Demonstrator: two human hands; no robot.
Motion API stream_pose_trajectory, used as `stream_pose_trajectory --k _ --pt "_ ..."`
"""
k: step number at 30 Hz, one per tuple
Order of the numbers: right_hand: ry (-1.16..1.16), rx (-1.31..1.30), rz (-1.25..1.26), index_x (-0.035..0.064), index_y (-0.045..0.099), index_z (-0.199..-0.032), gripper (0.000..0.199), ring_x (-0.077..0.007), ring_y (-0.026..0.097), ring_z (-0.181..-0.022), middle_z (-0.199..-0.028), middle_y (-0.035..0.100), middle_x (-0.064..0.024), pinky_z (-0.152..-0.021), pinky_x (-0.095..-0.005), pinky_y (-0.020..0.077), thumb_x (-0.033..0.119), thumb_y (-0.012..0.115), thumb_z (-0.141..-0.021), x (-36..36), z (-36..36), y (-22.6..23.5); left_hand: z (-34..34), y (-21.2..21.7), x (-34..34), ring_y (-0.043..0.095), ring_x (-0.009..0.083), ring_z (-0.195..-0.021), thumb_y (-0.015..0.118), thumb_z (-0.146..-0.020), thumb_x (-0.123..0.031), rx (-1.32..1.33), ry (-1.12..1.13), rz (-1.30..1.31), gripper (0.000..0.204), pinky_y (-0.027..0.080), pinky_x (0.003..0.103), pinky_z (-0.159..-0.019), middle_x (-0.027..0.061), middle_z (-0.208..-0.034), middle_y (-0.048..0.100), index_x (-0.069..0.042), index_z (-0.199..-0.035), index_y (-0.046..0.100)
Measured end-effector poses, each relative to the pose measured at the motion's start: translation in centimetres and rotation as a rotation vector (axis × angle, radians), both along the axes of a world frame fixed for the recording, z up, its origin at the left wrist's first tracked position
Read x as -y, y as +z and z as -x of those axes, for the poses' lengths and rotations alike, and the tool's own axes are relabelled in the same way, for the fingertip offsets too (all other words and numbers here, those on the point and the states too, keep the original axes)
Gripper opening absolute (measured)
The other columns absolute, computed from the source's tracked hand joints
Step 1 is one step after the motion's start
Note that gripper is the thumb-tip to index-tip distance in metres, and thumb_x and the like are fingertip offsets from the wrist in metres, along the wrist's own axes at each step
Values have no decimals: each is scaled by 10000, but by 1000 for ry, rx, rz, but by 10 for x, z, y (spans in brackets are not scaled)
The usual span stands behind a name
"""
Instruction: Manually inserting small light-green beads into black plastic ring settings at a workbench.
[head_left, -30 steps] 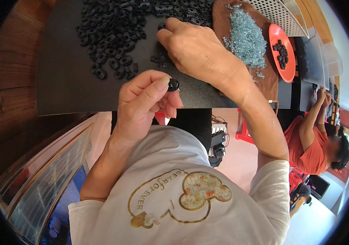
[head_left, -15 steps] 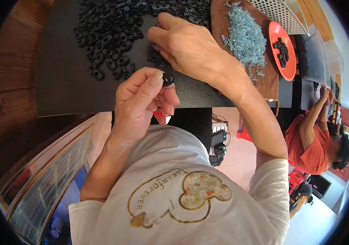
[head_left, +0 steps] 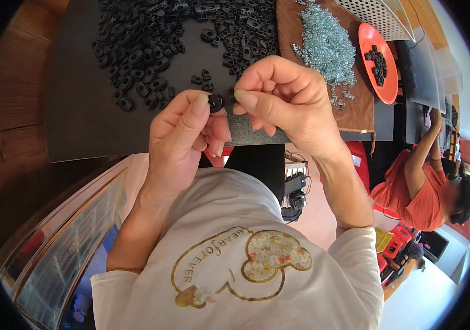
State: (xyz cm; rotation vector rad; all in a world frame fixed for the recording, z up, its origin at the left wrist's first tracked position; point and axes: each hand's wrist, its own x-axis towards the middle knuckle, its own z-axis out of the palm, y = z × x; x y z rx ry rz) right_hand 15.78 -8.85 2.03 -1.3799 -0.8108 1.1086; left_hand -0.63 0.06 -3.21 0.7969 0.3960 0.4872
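Observation:
My left hand (head_left: 182,135) pinches a small black plastic part (head_left: 215,102) between thumb and fingers, just above the near edge of the black mat (head_left: 81,110). My right hand (head_left: 287,102) is close beside it, thumb and forefinger pinched together right at the part; whatever they hold is too small to make out. A large heap of the same black parts (head_left: 158,38) lies on the mat behind my hands. A pile of small silvery metal springs (head_left: 325,47) rests on a brown cloth (head_left: 356,113) to the right.
An orange dish (head_left: 380,74) with a few black parts sits at the far right, beside a white perforated basket (head_left: 378,14). Another person in an orange shirt (head_left: 416,195) sits to the right. A wooden surface (head_left: 9,126) lies left of the mat.
My right hand has drawn back from the heap of black parts and come down next to my left hand. My left hand still holds the black part, raised slightly.

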Motion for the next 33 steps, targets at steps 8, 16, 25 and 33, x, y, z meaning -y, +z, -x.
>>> stream_pose_trajectory --k 8,16,25,33 --pt "29 -57 3 26 643 -911 35 -22 551 -571 -757 669 -6 -465 -171 409 58 644 -897 4 -3 -1 -3 4 2 518 82 -557 502 -1011 -287 -53 -15 -28 274 457 229 -457 55 -721 602 -27 -991 587" --pt "74 -54 63 26 636 -890 22 -29 562 -597 -755 664 -14 -470 -178 429 47 632 -894 5 -7 4 -3 5 0 500 70 -546 493 -1018 -258 -55 -72 -77 264 441 219 -486 49 -691 596 -13 -989 585" --pt "99 12 69 20 613 -877 23 -36 571 -617 -763 642 -8 -499 -192 461 34 613 -895 9 -4 7 -3 4 4 480 62 -558 543 -996 -192 -82 -37 -127 199 438 220 -499 39 -690 594 -3 -1001 603" --pt "70 103 -15 10 569 -890 42 -25 554 -638 -746 616 0 -542 -196 465 -25 590 -904 13 5 4 -2 3 6 472 65 -554 548 -993 -192 -111 -17 -182 210 434 218 -498 38 -687 593 11 -1002 604"
